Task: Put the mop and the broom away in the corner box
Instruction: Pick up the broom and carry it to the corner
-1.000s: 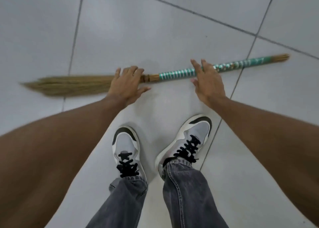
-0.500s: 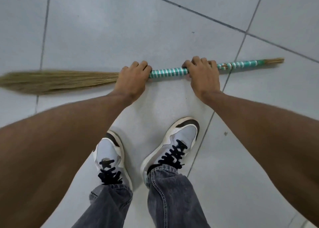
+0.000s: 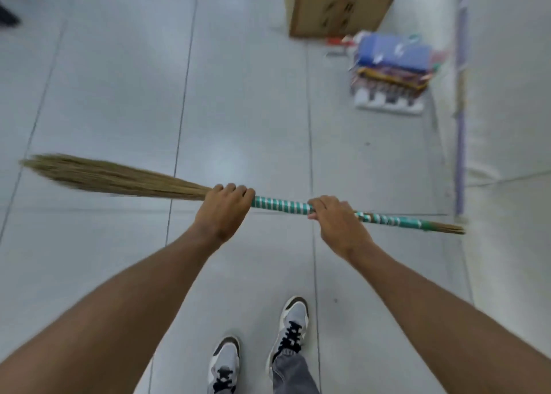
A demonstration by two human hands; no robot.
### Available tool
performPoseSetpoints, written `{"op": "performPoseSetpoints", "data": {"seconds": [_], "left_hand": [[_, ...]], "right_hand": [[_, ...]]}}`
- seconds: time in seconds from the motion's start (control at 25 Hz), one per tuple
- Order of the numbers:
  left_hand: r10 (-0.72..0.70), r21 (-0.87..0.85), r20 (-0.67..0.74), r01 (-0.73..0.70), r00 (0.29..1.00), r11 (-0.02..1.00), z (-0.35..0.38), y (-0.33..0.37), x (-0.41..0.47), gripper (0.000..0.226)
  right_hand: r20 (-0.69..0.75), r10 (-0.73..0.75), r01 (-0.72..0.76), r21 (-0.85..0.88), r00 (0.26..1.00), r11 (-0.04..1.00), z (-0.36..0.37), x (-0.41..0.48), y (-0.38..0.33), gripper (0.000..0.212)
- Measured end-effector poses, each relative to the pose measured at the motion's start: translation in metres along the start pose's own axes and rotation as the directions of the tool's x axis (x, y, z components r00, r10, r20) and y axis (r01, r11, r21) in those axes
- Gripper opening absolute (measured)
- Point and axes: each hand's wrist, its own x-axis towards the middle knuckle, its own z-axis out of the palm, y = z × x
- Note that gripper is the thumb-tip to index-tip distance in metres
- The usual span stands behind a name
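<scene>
A straw broom (image 3: 280, 205) with a green-and-silver wrapped handle hangs level above the grey tiled floor, bristles pointing left. My left hand (image 3: 223, 212) is wrapped around it where the bristles meet the handle. My right hand (image 3: 337, 223) grips the handle further right. A brown cardboard box (image 3: 337, 6) stands at the top of the view, ahead and to the right, by the white wall. No mop is in sight.
A stack of colourful packages (image 3: 390, 71) lies on the floor just in front of the box. The white wall (image 3: 507, 95) runs down the right side. My shoes (image 3: 292, 322) stand below the broom. Dark shapes (image 3: 12, 3) sit at the far top left.
Both hands closed on the broom on the floor and lifted it. The view rose, so the box and packages have come into sight ahead.
</scene>
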Motion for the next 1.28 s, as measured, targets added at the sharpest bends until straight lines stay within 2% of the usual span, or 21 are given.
{"op": "performPoseSetpoints", "data": {"seconds": [0.08, 0.24, 0.4, 0.48, 0.56, 0.6, 0.68, 0.8, 0.88, 1.0, 1.12, 1.28], "left_hand": [[0.07, 0.018, -0.092, -0.068, 0.993, 0.997, -0.131, 0.013, -0.006, 0.017], [0.217, 0.062, -0.224, -0.208, 0.95, 0.976, -0.305, 0.058, -0.033, 0.014], [0.454, 0.194, -0.31, -0.412, 0.835, 0.89, -0.415, 0.135, -0.069, 0.009], [0.597, 0.282, -0.329, -0.527, 0.731, 0.802, -0.449, 0.19, -0.094, 0.011], [0.678, 0.329, -0.339, -0.593, 0.653, 0.735, -0.46, 0.231, -0.111, 0.014], [0.736, 0.363, -0.335, -0.64, 0.589, 0.677, -0.465, 0.264, -0.127, 0.015], [0.84, 0.437, -0.295, -0.717, 0.456, 0.543, -0.47, 0.337, -0.174, 0.018], [0.925, 0.498, -0.273, -0.784, 0.263, 0.369, -0.464, 0.438, -0.254, 0.026], [0.964, 0.541, -0.239, -0.808, 0.118, 0.233, -0.454, 0.511, -0.322, 0.028], [0.978, 0.566, -0.187, -0.824, -0.09, 0.032, -0.431, 0.613, -0.433, 0.031], [0.953, 0.573, -0.141, -0.807, -0.268, -0.142, -0.4, 0.694, -0.553, 0.029], [0.9, 0.491, -0.087, -0.804, -0.427, -0.335, -0.353, 0.769, -0.708, 0.029]], "right_hand": [[-0.066, 0.096, -0.099, -0.032, 0.993, 0.995, -0.127, -0.029, -0.018, 0.022], [-0.245, 0.25, -0.263, -0.021, 0.937, 0.965, -0.289, -0.101, -0.045, 0.018], [-0.433, 0.388, -0.428, 0.007, 0.813, 0.904, -0.378, -0.213, -0.055, 0.013], [-0.486, 0.485, -0.533, 0.044, 0.727, 0.845, -0.397, -0.289, -0.062, 0.014], [-0.512, 0.541, -0.592, 0.075, 0.668, 0.802, -0.398, -0.341, -0.068, 0.015], [-0.527, 0.586, -0.638, 0.105, 0.615, 0.763, -0.399, -0.384, -0.075, 0.015], [-0.546, 0.686, -0.737, 0.172, 0.481, 0.654, -0.393, -0.479, -0.093, 0.017], [-0.549, 0.778, -0.827, 0.25, 0.307, 0.503, -0.374, -0.614, -0.13, 0.024], [-0.539, 0.826, -0.883, 0.293, 0.164, 0.366, -0.354, -0.711, -0.167, 0.028], [-0.506, 0.861, -0.911, 0.379, -0.056, 0.164, -0.317, -0.846, -0.231, 0.032], [-0.453, 0.858, -0.91, 0.414, -0.242, -0.038, -0.286, -0.969, -0.304, 0.033], [-0.386, 0.821, -0.876, 0.41, -0.421, -0.256, -0.244, -1.105, -0.403, 0.034]]}}
